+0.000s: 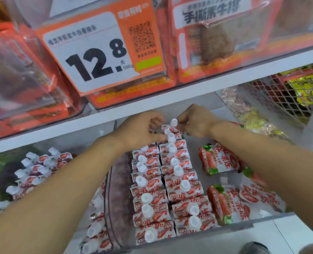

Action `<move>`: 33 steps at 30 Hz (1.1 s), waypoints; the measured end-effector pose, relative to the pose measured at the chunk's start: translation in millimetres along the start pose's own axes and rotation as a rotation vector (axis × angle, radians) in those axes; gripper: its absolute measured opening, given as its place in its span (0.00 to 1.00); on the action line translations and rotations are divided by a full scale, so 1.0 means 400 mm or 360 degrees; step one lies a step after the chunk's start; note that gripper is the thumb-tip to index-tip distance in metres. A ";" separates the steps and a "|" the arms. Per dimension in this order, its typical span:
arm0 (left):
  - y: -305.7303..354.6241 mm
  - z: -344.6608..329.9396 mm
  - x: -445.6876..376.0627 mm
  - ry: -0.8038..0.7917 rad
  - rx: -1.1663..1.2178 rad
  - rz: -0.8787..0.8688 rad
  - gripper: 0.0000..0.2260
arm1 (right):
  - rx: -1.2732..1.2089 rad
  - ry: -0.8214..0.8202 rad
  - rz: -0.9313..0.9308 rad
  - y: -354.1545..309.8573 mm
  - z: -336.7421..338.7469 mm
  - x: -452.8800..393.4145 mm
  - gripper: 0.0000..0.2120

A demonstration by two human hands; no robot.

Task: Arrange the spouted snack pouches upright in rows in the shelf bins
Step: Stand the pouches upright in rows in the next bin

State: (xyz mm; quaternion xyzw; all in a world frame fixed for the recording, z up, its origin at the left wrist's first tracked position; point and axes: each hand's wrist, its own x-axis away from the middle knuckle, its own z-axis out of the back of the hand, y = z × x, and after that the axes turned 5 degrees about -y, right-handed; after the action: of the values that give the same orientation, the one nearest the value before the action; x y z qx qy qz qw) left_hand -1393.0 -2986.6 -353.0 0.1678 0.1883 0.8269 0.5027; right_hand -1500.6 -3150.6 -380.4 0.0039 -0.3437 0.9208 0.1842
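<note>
Red-and-white spouted pouches with white caps stand upright in two rows (167, 191) in a clear shelf bin (225, 229). At the far end of the right row, one pouch (172, 127) is pinched from both sides. My left hand (140, 132) grips its left side and my right hand (194, 121) grips it by the white cap. Several loose pouches (223, 200) lie flat in the bin's right part. More pouches (34, 171) fill the bin to the left.
A white shelf board (188, 88) hangs low just above my hands, carrying clear bins of orange packets and a 12.8 price tag (100, 57). A clear divider (115, 195) separates the two bins. A wire basket (287, 92) of yellow and red packets sits at right.
</note>
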 end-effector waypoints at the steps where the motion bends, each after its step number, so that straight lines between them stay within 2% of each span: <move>1: -0.003 -0.002 0.001 0.0022 -0.0027 -0.0011 0.27 | 0.0012 -0.0038 0.0028 -0.004 -0.006 -0.003 0.08; 3: -0.004 -0.006 0.002 -0.0063 -0.0048 -0.0012 0.33 | 0.0027 -0.0139 0.0059 -0.016 -0.015 -0.011 0.15; 5: -0.004 -0.007 0.001 -0.0194 -0.0095 -0.0014 0.35 | 0.0088 -0.0244 0.0035 -0.028 -0.008 -0.021 0.19; 8: 0.007 -0.002 0.002 -0.0274 -0.0091 -0.0052 0.34 | 0.0190 -0.0450 0.0002 -0.026 0.005 -0.041 0.10; 9: 0.012 -0.003 0.000 -0.0288 -0.0080 -0.0076 0.33 | 0.0218 -0.0484 -0.0021 -0.025 0.005 -0.043 0.10; 11: 0.012 -0.011 -0.005 -0.0320 -0.0108 -0.0110 0.30 | 0.0186 -0.0499 -0.0051 -0.021 0.001 -0.040 0.15; 16: 0.000 -0.016 -0.016 -0.0384 -0.0292 0.0044 0.20 | -0.0281 -0.0773 -0.0168 -0.036 0.037 0.031 0.27; 17: 0.002 -0.010 -0.019 -0.0410 -0.0308 0.0070 0.19 | -0.0184 -0.0706 -0.0142 -0.038 0.049 0.052 0.27; 20: 0.014 0.009 -0.025 -0.0493 -0.0331 0.0103 0.19 | 0.0439 -0.0322 0.0092 -0.041 0.091 0.131 0.24; 23: 0.053 0.018 -0.014 -0.0514 -0.0261 0.0146 0.25 | 0.0619 -0.0217 0.0188 -0.028 0.111 0.244 0.23; 25: 0.104 0.016 0.028 -0.0315 -0.0253 0.0103 0.32 | 0.0673 -0.0164 0.0307 -0.003 0.097 0.314 0.16; 27: 0.166 -0.008 0.092 0.0024 -0.0202 -0.0050 0.32 | 0.0873 -0.0059 0.0397 0.024 0.087 0.374 0.12; 29: 0.232 -0.046 0.157 0.0192 0.0018 -0.0235 0.26 | 0.1105 -0.0032 0.0296 0.049 0.099 0.417 0.21; 30: 0.261 -0.060 0.177 0.0118 0.0111 -0.0300 0.23 | 0.1185 -0.0075 0.0172 0.056 0.109 0.434 0.28; 33: 0.333 -0.081 0.178 -0.0492 0.0224 -0.0327 0.16 | 0.1312 -0.0249 -0.0211 0.063 0.090 0.437 0.45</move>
State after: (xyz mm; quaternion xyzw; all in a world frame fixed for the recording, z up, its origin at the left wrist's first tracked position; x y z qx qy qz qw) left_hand -1541.6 -2983.9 -310.9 0.3075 0.1822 0.7204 0.5943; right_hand -1676.3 -3132.3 -345.3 0.1693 0.0413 0.9643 0.1994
